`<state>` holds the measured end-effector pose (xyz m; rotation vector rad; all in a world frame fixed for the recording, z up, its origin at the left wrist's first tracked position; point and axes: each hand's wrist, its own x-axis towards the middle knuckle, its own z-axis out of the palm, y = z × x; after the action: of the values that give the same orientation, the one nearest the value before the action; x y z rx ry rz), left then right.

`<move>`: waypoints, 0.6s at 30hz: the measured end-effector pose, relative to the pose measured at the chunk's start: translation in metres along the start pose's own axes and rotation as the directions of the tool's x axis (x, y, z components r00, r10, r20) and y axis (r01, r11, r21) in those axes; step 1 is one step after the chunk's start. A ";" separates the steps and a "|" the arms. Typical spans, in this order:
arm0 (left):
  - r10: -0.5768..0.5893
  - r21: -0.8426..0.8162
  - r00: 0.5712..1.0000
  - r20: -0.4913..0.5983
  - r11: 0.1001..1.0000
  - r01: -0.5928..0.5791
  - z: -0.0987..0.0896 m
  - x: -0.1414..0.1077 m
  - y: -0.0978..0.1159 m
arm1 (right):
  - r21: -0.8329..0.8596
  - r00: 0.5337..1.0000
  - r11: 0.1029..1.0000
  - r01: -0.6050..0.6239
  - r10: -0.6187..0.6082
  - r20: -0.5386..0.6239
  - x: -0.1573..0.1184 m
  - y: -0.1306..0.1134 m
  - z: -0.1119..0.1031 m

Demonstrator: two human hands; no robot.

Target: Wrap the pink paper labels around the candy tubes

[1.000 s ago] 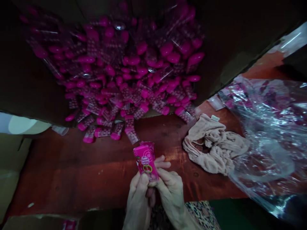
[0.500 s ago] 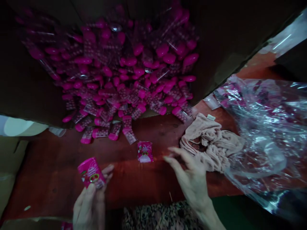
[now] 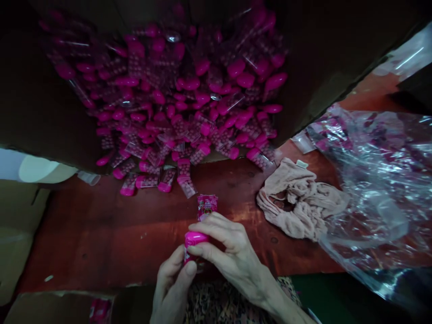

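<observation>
Both my hands meet low over the red table, around a small pink-capped candy container (image 3: 195, 240). My left hand (image 3: 173, 281) grips its lower part between thumb and fingers. With its fingers on the pink cap, my right hand (image 3: 232, 252) holds the upper end. A pink printed wrapper shows on the container's side, mostly hidden by fingers. Just beyond my right fingertips lie flat pink printed wrappers (image 3: 207, 204), partly covered by that hand. Farther off is a heap of clear containers with pink caps (image 3: 189, 103) and small balls inside, spilling onto the table.
A dark box (image 3: 313, 85) surrounds the heap. Right of my hands lies a crumpled beige cloth (image 3: 300, 198), beside a large clear plastic bag (image 3: 381, 193) with pink things in it. At left are a white tub (image 3: 47, 170), a clear cup (image 3: 89, 177) and, below, a cardboard box (image 3: 60, 308).
My left hand has brought the wrapped container right, to the middle. My right hand has come left and closed on its cap. The view has shifted slightly.
</observation>
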<state>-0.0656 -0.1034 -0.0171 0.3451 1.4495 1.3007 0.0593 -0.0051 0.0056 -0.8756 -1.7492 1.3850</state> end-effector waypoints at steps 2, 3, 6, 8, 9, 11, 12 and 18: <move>-0.012 -0.022 0.997 0.080 1.000 0.013 0.008 0.004 0.005 | 0.005 1.000 1.000 0.019 -0.019 -0.011 -0.004 0.000 0.004; -0.017 -0.016 0.994 0.112 1.000 0.019 0.012 0.007 0.008 | 0.004 1.000 1.000 0.024 -0.024 -0.017 -0.006 0.000 0.006; -0.016 0.019 0.987 0.160 1.000 0.013 0.017 0.012 0.011 | 0.004 0.999 1.000 -0.003 0.003 -0.051 -0.010 0.000 0.011; -0.005 0.016 0.985 0.175 1.000 0.002 0.015 0.012 0.009 | 0.022 0.997 1.000 -0.008 0.010 -0.077 -0.012 0.001 0.014; 0.000 0.011 0.983 0.183 1.000 -0.002 0.013 0.012 0.006 | 0.035 0.996 0.999 -0.005 0.008 -0.086 -0.013 0.001 0.015; 0.003 -0.004 0.982 0.186 1.000 -0.003 0.009 0.011 0.002 | 0.065 0.994 0.998 -0.004 0.012 -0.112 -0.015 0.004 0.017; 0.003 -0.008 0.982 0.186 1.000 -0.002 0.007 0.011 0.000 | 0.083 0.993 0.996 -0.012 0.022 -0.119 -0.016 0.005 0.018; -0.004 -0.012 0.997 0.081 1.000 0.005 0.007 0.011 -0.004 | 0.230 0.971 0.958 -0.170 0.203 -0.129 -0.015 0.012 0.014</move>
<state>-0.0618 -0.0926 -0.0247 0.3821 1.3732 1.2773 0.0556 -0.0226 -0.0100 -1.0166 -1.3989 1.5551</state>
